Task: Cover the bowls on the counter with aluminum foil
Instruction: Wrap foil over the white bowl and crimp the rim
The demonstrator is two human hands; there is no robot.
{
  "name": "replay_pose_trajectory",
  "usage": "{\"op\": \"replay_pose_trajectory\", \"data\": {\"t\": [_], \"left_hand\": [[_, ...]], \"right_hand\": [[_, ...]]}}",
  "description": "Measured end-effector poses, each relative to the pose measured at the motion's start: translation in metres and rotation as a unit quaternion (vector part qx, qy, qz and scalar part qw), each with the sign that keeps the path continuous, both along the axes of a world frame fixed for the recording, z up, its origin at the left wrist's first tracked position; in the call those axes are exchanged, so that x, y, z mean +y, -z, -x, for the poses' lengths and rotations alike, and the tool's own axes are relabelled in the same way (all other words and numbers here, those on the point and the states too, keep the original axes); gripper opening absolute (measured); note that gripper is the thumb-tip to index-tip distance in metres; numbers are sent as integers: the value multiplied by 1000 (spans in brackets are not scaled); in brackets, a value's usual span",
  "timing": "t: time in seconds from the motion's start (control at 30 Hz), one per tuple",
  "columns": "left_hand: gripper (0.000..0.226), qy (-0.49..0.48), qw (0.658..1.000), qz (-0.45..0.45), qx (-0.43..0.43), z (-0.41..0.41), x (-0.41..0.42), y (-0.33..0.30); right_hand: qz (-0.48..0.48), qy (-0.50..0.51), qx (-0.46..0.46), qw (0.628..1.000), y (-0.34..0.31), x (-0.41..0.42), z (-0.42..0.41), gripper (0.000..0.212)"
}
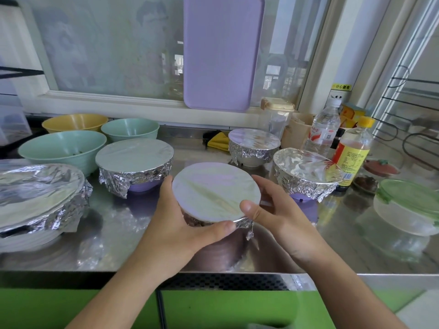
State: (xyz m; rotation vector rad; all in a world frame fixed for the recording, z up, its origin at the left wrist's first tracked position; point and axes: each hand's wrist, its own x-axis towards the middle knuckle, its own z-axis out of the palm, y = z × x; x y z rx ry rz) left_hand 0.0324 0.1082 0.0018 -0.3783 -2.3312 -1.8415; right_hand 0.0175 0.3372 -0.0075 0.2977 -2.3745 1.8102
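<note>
While both hands cup it, the centre bowl (215, 192) stands on the table (332, 245), its foil (242, 224) already drawn flat across the mouth and crimped under the rim.

Step in hand, as judged: pressing the foil skirt tight round the rim. Best done by working the thumbs and fingers round the whole edge, pinching loose folds flat against the wall, and keeping pressure off the taut top so it does not dent or tear. One loose tag of foil hangs at the near right edge and wants tucking.

Left hand (180, 224): curled round the bowl's left and near side, thumb lying along the foil edge.
Right hand (278, 210): curled round the right side, thumb pressed on the rim.

Relative to the centre bowl:
- Left: large covered bowl (40, 193).
- Behind left: covered purple bowl (135, 162).
- Behind right: small covered bowl (254, 146).
- Right: covered bowl (306, 172).
- Far left rear: two green bowls (63, 148) (130, 129) and a yellow bowl (74, 122), all uncovered.
</note>
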Motion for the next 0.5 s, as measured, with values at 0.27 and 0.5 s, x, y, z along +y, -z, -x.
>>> {"op": "replay_pose_trajectory", "data": {"t": [0.27, 0.5], "left_hand": [[86, 25, 999, -13, -18, 1, -7, -6], [124, 31, 998, 45, 33, 7, -13, 0]], "right_hand": [[-30, -47, -2, 998, -5, -5, -1, 87], [-38, -49, 28, 998, -9, -8, -6, 77]]}}
